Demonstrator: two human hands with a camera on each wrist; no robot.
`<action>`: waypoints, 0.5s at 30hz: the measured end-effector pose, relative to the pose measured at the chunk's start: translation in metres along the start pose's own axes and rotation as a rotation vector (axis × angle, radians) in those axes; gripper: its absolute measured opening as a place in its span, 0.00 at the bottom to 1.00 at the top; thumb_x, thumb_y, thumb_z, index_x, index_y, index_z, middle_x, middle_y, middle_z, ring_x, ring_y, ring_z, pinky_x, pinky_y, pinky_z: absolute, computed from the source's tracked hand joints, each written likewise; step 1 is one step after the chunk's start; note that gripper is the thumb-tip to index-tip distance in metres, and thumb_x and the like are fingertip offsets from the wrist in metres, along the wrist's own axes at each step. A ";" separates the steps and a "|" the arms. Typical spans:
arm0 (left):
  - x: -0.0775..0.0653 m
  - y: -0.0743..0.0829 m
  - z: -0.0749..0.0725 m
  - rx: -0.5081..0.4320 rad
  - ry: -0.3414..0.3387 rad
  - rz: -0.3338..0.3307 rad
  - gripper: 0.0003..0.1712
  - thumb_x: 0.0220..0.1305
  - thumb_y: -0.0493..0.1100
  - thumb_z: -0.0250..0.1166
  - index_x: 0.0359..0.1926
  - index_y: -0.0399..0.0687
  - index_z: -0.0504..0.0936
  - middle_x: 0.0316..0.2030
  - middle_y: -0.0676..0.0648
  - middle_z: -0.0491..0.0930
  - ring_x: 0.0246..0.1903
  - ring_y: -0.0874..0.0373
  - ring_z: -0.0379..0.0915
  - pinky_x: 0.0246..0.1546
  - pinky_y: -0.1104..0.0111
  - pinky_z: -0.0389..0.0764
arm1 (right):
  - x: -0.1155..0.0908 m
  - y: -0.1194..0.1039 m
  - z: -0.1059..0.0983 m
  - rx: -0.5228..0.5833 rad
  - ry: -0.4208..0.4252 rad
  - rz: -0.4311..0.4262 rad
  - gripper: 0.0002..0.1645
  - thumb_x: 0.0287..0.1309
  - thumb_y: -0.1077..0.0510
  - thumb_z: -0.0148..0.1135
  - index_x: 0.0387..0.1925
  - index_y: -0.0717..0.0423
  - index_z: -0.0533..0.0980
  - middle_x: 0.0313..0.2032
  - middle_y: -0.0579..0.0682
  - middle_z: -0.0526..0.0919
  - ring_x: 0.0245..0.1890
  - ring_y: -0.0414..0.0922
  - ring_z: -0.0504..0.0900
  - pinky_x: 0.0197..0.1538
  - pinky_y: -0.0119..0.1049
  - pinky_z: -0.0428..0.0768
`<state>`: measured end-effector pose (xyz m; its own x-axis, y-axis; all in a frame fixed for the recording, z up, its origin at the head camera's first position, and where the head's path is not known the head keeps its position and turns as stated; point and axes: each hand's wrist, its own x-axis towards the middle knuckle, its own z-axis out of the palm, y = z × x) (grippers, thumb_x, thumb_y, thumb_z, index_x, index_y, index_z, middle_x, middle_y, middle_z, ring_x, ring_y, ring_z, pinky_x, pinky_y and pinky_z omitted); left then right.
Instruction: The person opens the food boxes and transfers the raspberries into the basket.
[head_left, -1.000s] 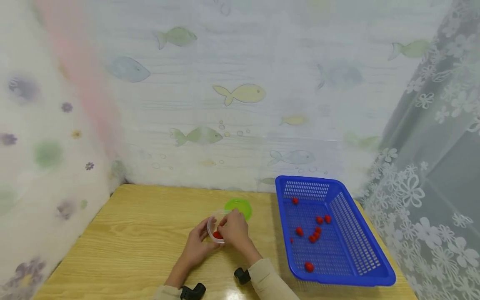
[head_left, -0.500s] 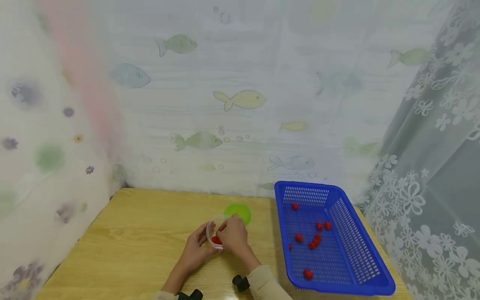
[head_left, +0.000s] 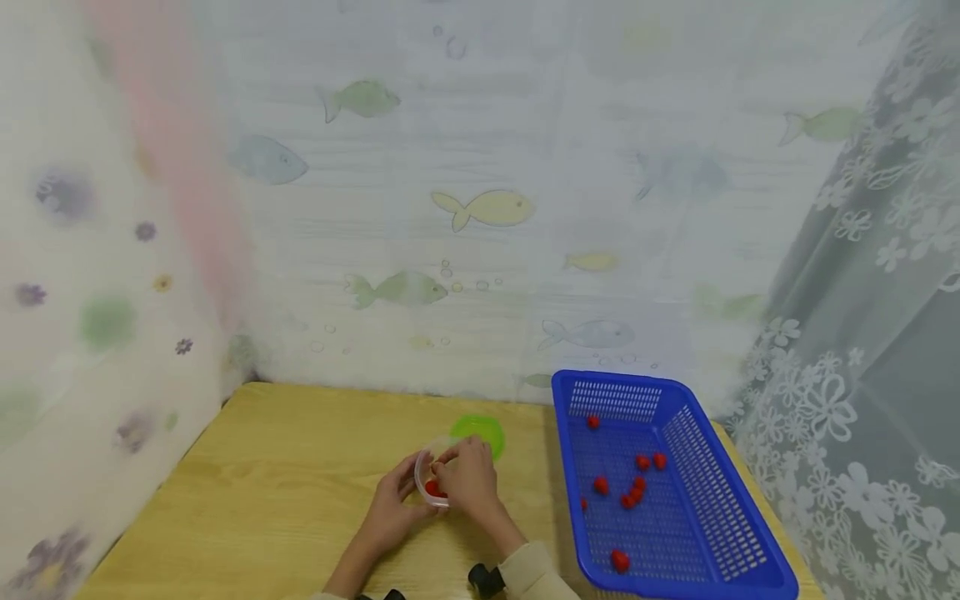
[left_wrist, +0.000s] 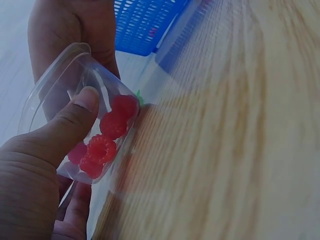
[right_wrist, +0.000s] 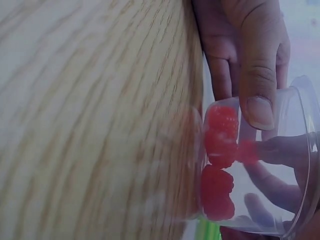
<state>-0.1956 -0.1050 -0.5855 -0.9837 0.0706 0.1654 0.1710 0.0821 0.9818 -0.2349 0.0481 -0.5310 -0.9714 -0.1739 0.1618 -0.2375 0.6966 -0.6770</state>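
Observation:
My left hand [head_left: 392,508] grips a small clear plastic container [left_wrist: 75,62] by its side, thumb along the near wall, tilting its mouth toward my right hand [head_left: 471,479]. The right fingers reach inside over the rim. In the right wrist view, seen through the clear wall, their tips pinch a raspberry [right_wrist: 247,151] just above the others. Several raspberries [left_wrist: 101,148] lie along the container's bottom. The container stands close over the wooden table, in front of a green lid [head_left: 486,430].
To the right stands a blue perforated basket [head_left: 716,500] with several scattered raspberries [head_left: 620,561] in it. Patterned fabric [head_left: 480,333] hangs behind the wooden table [head_left: 300,467], and a lace curtain [head_left: 825,417] hangs at the right.
The head view has tilted slightly, so the scene sits lower. Both hands stay at the container; the right fingers shift only a little inside it.

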 end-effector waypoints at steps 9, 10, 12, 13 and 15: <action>-0.005 -0.003 0.002 0.029 -0.006 0.026 0.51 0.52 0.36 0.81 0.74 0.37 0.64 0.70 0.33 0.68 0.67 0.37 0.69 0.61 0.67 0.79 | -0.008 0.009 -0.005 0.325 0.008 -0.078 0.08 0.66 0.56 0.67 0.32 0.54 0.84 0.57 0.65 0.76 0.62 0.62 0.71 0.63 0.63 0.73; -0.005 -0.003 0.002 0.031 -0.002 0.029 0.51 0.52 0.36 0.81 0.74 0.37 0.64 0.70 0.33 0.68 0.67 0.37 0.69 0.60 0.67 0.80 | -0.008 0.010 -0.005 0.350 0.012 -0.094 0.08 0.67 0.56 0.66 0.32 0.55 0.84 0.57 0.66 0.76 0.63 0.63 0.71 0.64 0.65 0.72; -0.005 -0.002 0.003 0.029 0.012 0.034 0.51 0.51 0.35 0.81 0.74 0.38 0.65 0.70 0.34 0.69 0.67 0.37 0.69 0.61 0.67 0.79 | -0.009 0.011 -0.008 0.403 0.020 -0.101 0.08 0.68 0.56 0.66 0.33 0.56 0.84 0.59 0.68 0.75 0.65 0.64 0.70 0.67 0.67 0.68; -0.004 -0.001 0.003 0.028 0.019 0.041 0.51 0.50 0.34 0.81 0.74 0.37 0.66 0.69 0.34 0.69 0.67 0.37 0.70 0.61 0.67 0.79 | -0.009 0.011 -0.010 0.427 0.025 -0.097 0.08 0.68 0.56 0.65 0.34 0.56 0.84 0.61 0.68 0.75 0.67 0.64 0.69 0.68 0.68 0.66; -0.003 0.000 0.004 0.024 0.034 0.053 0.51 0.49 0.32 0.81 0.73 0.37 0.67 0.68 0.34 0.71 0.67 0.38 0.70 0.62 0.66 0.78 | -0.010 0.011 -0.015 0.467 0.046 -0.096 0.09 0.68 0.56 0.65 0.36 0.56 0.85 0.62 0.68 0.74 0.68 0.63 0.69 0.70 0.69 0.63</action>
<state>-0.1925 -0.1014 -0.5860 -0.9744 0.0415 0.2208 0.2240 0.1028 0.9692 -0.2277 0.0674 -0.5293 -0.9470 -0.1840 0.2634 -0.3084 0.2901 -0.9060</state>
